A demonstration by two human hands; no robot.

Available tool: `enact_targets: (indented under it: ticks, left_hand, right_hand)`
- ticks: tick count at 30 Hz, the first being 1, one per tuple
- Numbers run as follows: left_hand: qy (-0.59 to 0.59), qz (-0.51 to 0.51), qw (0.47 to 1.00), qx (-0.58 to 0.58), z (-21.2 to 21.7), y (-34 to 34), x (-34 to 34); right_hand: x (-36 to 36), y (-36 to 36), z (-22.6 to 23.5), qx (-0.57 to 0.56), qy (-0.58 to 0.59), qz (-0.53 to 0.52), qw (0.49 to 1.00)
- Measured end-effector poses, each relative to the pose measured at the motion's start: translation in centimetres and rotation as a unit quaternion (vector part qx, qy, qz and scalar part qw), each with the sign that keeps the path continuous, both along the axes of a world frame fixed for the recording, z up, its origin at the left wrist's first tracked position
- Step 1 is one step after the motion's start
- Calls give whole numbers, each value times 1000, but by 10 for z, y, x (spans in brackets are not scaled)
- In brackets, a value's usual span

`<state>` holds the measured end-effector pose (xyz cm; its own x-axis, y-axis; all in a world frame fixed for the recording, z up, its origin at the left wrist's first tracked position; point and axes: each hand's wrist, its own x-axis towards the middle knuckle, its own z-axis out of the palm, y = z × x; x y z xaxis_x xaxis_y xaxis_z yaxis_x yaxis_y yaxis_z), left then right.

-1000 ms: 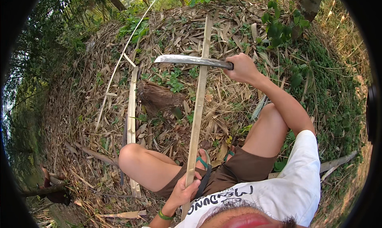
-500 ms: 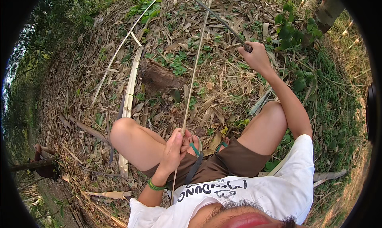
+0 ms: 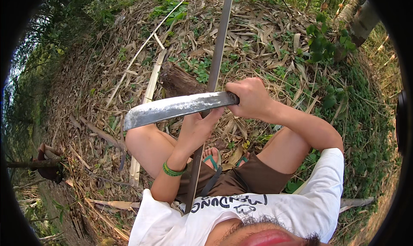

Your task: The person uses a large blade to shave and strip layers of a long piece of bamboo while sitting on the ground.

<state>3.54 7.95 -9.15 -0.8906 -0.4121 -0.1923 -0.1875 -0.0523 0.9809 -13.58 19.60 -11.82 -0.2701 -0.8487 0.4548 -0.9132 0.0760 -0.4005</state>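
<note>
My right hand is closed around the dark handle of a machete. Its broad, worn grey blade lies flat across my view, pointing left above my left knee. My left hand grips a long bamboo strip, just below the blade. The strip's dark brown face shows, and it runs from my lap up past the far edge of view. The blade crosses over the strip; whether they touch I cannot tell. Part of the left hand's fingers is hidden behind the strip and blade.
A cut wood stump stands beyond my left knee. Pale split bamboo pieces lie left of it on dry leaves. At the far left is a dark object with a handle. A tree trunk rises at the upper right.
My right hand has swung the machete inward from the far right to across the strip. The strip has turned from its thin pale edge to its broad dark face. My left hand rose slightly.
</note>
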Motion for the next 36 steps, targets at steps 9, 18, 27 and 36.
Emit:
enact_targets:
  ticks: [9,18,27,36]
  left_hand:
    - [37,21,999,-11,-5,-8,-14]
    - [43,8,999,-2,-18,4,-7]
    - [-27,42,991,-120,-20,-12,-19]
    - [35,50,994,-86,-22,-3,-8]
  right_hand:
    - [-23,-8,7,-11,44,-100,994]
    - [-55,0,9,11,4,-196,981]
    - [-21,-6,0,91,45,-84,991]
    - [-54,-5,7,25,-6,-184,983]
